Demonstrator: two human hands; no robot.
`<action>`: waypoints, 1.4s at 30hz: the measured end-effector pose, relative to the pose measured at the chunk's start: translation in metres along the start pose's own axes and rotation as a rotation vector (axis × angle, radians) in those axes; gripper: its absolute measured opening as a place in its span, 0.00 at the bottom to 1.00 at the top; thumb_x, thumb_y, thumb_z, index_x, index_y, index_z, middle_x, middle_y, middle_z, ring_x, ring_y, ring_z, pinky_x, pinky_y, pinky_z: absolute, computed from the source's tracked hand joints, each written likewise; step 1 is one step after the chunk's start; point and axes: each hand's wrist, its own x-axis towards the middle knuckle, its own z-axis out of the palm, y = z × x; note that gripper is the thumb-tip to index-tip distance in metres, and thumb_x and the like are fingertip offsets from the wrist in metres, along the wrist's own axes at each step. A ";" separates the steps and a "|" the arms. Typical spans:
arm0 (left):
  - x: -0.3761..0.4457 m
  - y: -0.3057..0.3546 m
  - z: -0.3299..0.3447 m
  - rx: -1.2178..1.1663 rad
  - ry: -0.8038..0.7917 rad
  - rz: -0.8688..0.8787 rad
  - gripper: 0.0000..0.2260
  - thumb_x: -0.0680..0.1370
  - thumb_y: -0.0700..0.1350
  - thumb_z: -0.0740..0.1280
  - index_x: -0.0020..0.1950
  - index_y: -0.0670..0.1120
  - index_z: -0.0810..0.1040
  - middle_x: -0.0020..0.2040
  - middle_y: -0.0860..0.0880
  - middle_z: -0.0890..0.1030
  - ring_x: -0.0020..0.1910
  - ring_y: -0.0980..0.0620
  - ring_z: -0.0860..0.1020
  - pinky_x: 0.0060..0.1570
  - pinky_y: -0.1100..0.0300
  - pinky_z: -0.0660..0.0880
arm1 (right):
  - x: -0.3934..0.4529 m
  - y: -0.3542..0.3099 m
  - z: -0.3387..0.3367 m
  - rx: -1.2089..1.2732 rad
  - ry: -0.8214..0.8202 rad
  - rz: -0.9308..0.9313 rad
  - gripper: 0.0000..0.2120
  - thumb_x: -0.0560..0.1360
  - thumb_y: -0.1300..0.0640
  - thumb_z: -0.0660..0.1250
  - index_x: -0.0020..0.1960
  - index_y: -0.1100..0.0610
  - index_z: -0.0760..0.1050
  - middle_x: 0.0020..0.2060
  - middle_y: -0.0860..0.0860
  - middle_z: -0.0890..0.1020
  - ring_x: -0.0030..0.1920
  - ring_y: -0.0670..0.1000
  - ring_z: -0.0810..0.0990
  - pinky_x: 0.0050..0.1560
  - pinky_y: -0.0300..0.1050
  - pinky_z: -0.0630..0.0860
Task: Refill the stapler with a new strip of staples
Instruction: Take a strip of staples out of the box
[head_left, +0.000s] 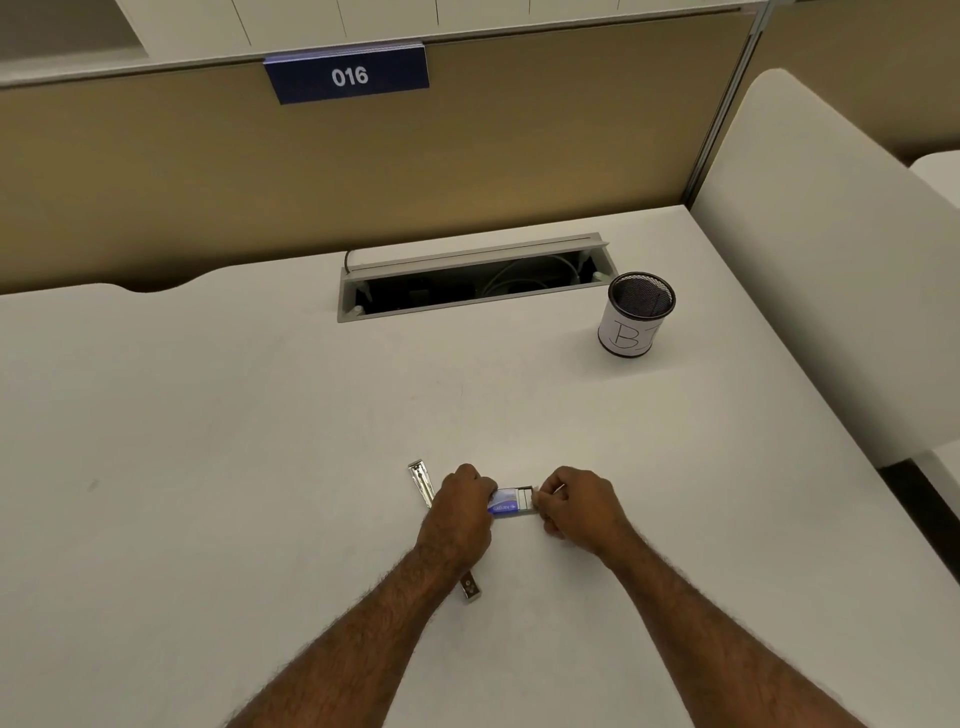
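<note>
Both hands work low at the near middle of the white table (208, 415). Left hand (464, 506) is closed over the left end of a small blue-and-white staple box (506, 505), pinning it. Right hand (574, 501) has its fingertips pinched on the box's right end, where the inner tray is slid partway out; the strips inside are too small to make out.

Stapler (422, 483) lies opened flat on the table, running from far-left down toward the person, under the left wrist. Its metal ends show on both sides of the arm: upper end just left of the left hand, lower end by the forearm. Box sits just right of it; I can't tell whether they touch.

Further back: black mesh pen cup (636, 314) with a white paper label, far right. Open cable tray (467, 283) is set into the table at the back. Blue "016" sign (347, 75) on the partition.
</note>
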 end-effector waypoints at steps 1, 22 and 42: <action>0.000 0.000 0.000 -0.003 0.000 0.000 0.14 0.74 0.42 0.69 0.59 0.44 0.77 0.55 0.43 0.76 0.53 0.48 0.75 0.49 0.61 0.70 | 0.000 0.000 0.001 0.056 0.003 0.023 0.06 0.73 0.56 0.68 0.38 0.57 0.77 0.26 0.51 0.83 0.21 0.43 0.78 0.24 0.36 0.74; 0.004 0.002 0.009 0.063 0.002 0.019 0.13 0.75 0.39 0.66 0.59 0.45 0.76 0.55 0.45 0.75 0.53 0.48 0.73 0.51 0.57 0.73 | 0.005 -0.013 0.014 0.011 -0.009 0.040 0.06 0.70 0.60 0.69 0.40 0.62 0.82 0.34 0.56 0.86 0.37 0.55 0.85 0.46 0.52 0.83; 0.026 0.016 -0.005 -0.193 -0.085 0.132 0.35 0.74 0.41 0.68 0.76 0.46 0.54 0.75 0.47 0.64 0.70 0.48 0.68 0.67 0.56 0.67 | 0.016 -0.024 0.025 -0.065 0.043 -0.029 0.13 0.74 0.46 0.66 0.49 0.55 0.74 0.41 0.50 0.83 0.41 0.50 0.81 0.42 0.45 0.78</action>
